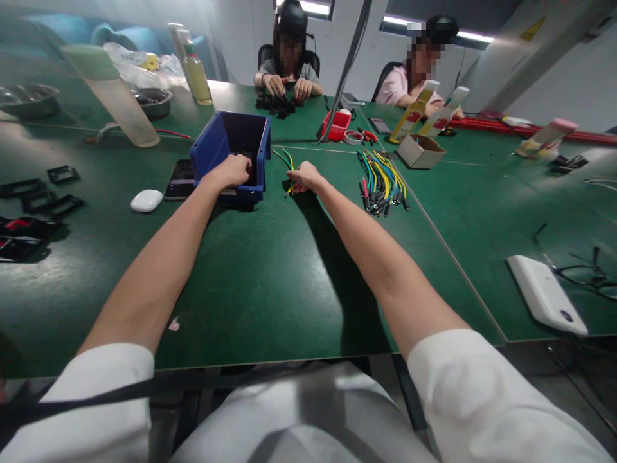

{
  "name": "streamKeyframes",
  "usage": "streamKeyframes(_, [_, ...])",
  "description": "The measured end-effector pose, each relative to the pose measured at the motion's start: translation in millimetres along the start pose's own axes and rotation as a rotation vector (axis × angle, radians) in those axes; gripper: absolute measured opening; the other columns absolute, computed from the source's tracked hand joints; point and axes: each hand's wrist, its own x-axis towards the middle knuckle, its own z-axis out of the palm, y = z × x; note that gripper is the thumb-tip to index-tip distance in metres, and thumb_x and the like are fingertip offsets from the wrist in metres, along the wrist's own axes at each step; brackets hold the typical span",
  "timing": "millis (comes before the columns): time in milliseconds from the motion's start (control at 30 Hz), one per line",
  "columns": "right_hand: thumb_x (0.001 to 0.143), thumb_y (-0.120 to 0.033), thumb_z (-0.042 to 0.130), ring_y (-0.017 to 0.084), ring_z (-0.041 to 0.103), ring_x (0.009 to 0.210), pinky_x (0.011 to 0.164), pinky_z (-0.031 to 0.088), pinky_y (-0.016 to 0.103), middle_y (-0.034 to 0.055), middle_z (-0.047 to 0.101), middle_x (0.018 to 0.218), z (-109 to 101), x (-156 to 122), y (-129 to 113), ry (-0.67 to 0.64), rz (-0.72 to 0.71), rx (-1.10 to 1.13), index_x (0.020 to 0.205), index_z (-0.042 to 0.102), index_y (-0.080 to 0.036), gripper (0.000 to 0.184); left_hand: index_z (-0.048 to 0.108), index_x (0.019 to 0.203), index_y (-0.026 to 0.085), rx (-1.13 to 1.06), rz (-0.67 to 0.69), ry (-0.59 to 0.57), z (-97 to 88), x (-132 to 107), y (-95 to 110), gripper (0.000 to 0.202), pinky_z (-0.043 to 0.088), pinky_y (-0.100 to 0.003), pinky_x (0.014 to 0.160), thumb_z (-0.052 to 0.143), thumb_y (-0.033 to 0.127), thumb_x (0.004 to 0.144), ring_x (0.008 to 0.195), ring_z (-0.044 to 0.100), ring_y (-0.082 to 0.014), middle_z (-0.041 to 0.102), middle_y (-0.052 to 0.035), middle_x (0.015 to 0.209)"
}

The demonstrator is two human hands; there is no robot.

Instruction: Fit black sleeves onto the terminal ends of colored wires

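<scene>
My left hand (232,172) reaches over the front lip of a blue plastic bin (231,138) on the green table (270,276); its fingers curl down inside, and what they touch is hidden. My right hand (304,177) lies just right of the bin with fingers closed on a few yellow and green wires (286,159) that run away from it across the table. A bundle of coloured wires with black plugs (382,182) lies further right, apart from both hands.
A white mouse (146,200) and a phone (180,179) lie left of the bin, black frames (43,196) at far left. A white power bank (545,292) and glasses (585,275) sit at right. Bottles, a cardboard box (420,151), a red tray (337,124) and two seated people fill the far side.
</scene>
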Motion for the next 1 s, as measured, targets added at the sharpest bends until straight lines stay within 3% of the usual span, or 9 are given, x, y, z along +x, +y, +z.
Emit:
streamKeyframes(400, [0.083,-0.021,0.062,0.012,0.055,0.044,0.040,0.047,0.022,0.0101,0.063,0.058,-5,-7,-3,-0.069,-0.009,-0.004,0.066,0.059,-0.012,0.020,0.070,0.112,0.016,-0.020,-0.001,0.017,0.4,-1,0,0.040,0.050,-0.030,0.088,0.053,0.015,0.076,0.101,0.066,-0.0276,0.071,-0.0126,0.105])
streamKeyframes(567, [0.088,-0.027,0.055,0.016,0.058,0.047,0.039,0.047,0.024,0.0122,0.063,0.058,-4,-4,-3,-0.061,0.027,0.005,0.070,0.060,-0.011,0.024,0.070,0.114,0.016,-0.048,-0.016,0.017,-1.8,-3,3,0.044,0.050,-0.030,0.091,0.053,0.012,0.073,0.103,0.066,-0.0276,0.071,-0.0124,0.105])
streamKeyframes(700, [0.090,-0.025,0.051,0.014,0.055,0.044,0.038,0.043,0.021,0.0071,0.058,0.055,-5,-7,-2,-0.058,0.007,0.046,0.069,0.057,-0.013,0.025,0.070,0.113,0.016,-0.051,-0.014,0.025,-1.2,-3,2,0.045,0.050,-0.029,0.090,0.053,0.013,0.072,0.103,0.066,-0.0271,0.071,-0.0118,0.105])
streamKeyframes(833, [0.095,-0.025,0.047,0.008,0.042,0.038,0.035,0.033,0.017,0.0002,0.051,0.051,-7,-16,0,-0.043,-0.055,0.092,0.067,0.053,-0.016,0.030,0.071,0.111,0.016,-0.045,-0.004,0.044,2.2,0,-2,0.043,0.051,-0.027,0.086,0.052,0.014,0.073,0.102,0.067,-0.0262,0.072,-0.0112,0.105])
streamKeyframes(1000, [0.104,-0.035,0.033,0.006,0.038,0.035,0.033,0.030,0.016,-0.0017,0.052,0.054,-5,-29,1,-0.037,-0.104,0.231,0.072,0.044,-0.019,0.038,0.071,0.113,0.015,-0.083,0.010,0.080,3.7,3,-5,0.042,0.050,-0.027,0.089,0.052,0.016,0.075,0.105,0.066,-0.0258,0.072,-0.0118,0.111])
